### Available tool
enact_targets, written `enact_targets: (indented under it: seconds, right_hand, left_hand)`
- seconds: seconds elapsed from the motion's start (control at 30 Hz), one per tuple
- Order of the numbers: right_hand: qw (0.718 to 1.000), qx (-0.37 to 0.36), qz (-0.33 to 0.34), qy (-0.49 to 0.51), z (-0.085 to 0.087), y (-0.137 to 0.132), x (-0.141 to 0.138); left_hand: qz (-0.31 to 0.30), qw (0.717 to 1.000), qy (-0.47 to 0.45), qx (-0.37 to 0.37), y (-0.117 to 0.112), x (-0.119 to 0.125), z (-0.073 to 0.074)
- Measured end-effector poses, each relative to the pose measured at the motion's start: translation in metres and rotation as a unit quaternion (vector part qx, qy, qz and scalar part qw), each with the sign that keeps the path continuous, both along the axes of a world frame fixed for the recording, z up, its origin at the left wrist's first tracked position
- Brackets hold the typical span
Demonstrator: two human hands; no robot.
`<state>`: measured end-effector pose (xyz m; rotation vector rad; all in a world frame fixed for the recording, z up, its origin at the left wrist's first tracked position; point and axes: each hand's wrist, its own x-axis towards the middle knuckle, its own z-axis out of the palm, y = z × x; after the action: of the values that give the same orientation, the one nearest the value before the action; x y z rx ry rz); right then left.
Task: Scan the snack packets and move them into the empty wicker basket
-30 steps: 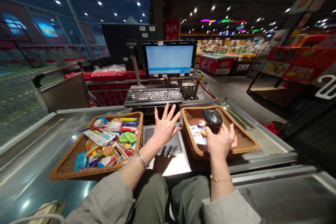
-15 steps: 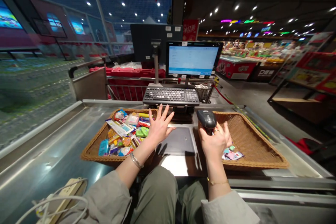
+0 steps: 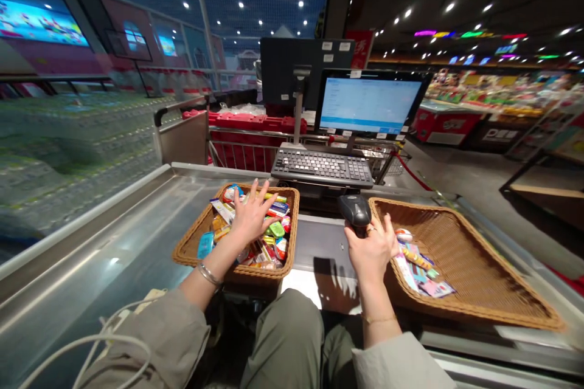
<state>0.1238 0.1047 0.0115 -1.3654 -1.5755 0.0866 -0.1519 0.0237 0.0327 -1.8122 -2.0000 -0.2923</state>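
My left hand is spread over the left wicker basket, fingers apart and nothing in them. That basket is full of small packaged snacks, among them a blue packet and a green one. In my right hand is a black handheld barcode scanner, its head pointing up and left. Just right of that hand lies the right wicker basket, with several small packets along its left side. My left hand hides part of the snacks beneath it.
A keyboard and a lit monitor stand beyond the baskets. Between the baskets is a grey plate set in the metal counter. A white cable lies at the lower left. Behind is a shopping cart.
My left hand has shifted left, from the grey plate's edge to over the left basket. The view has turned left, and more packets show in the right basket. The scanner stays in my right hand.
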Motion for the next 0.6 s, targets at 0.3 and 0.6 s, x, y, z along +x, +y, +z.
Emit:
enact_targets:
  seconds: [0.3,0.6]
  right_hand:
    - [1.000,-0.016,0.008,0.008,-0.003,-0.002,-0.018]
    - [1.000,-0.022,0.019,0.005,-0.003,-0.003,-0.028]
  left_hand:
    - [-0.011,0.998,0.017,-0.055,-0.025,-0.039,-0.004]
    - [-0.036,0.992,0.013,-0.123,-0.049,-0.068,-0.002]
